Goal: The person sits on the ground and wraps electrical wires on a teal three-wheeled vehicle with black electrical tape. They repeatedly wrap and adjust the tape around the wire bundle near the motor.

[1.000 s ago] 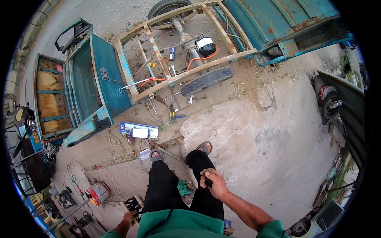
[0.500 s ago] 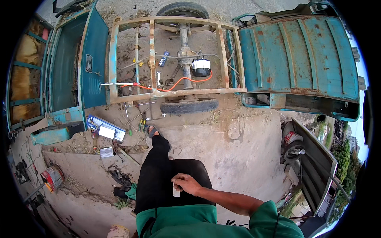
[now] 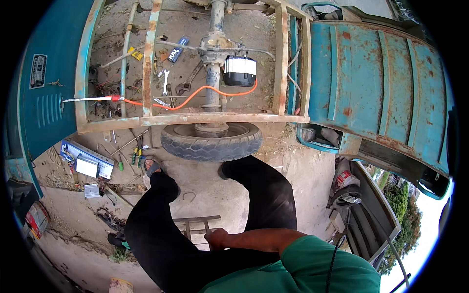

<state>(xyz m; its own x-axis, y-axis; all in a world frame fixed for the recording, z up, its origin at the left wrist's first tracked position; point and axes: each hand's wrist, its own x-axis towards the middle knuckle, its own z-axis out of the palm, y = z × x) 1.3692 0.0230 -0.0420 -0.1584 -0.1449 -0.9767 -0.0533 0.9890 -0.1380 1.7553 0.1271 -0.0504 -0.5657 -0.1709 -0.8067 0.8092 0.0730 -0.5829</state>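
Observation:
My right hand (image 3: pixel 217 238) is closed round a bar of a small rusty metal frame (image 3: pixel 195 219) between my legs, low in the view; its fingertips are partly hidden. My left hand is out of sight. Just beyond my feet lies a worn tyre on its wheel (image 3: pixel 210 150), fixed to a grey axle (image 3: pixel 213 97) under a rusty chassis frame (image 3: pixel 220 118). On the axle housing sits a black-and-white unit (image 3: pixel 239 73) with an orange hose (image 3: pixel 195 95). Spanners (image 3: pixel 166 80) and other small tools lie on the ground within the frame.
Teal rusted body panels flank the chassis at right (image 3: pixel 366 83) and left (image 3: pixel 46 112). Screwdrivers (image 3: pixel 137 154) and a blue-and-white box (image 3: pixel 88 158) lie left of my feet. A dark metal panel (image 3: pixel 371 224) with a wheel (image 3: pixel 344 198) beside it stands at right.
I have moved lower and nearer the chassis, with my knees spread. My right hand has gone down to the small frame, and its earlier small object is not visible. My left hand has left view.

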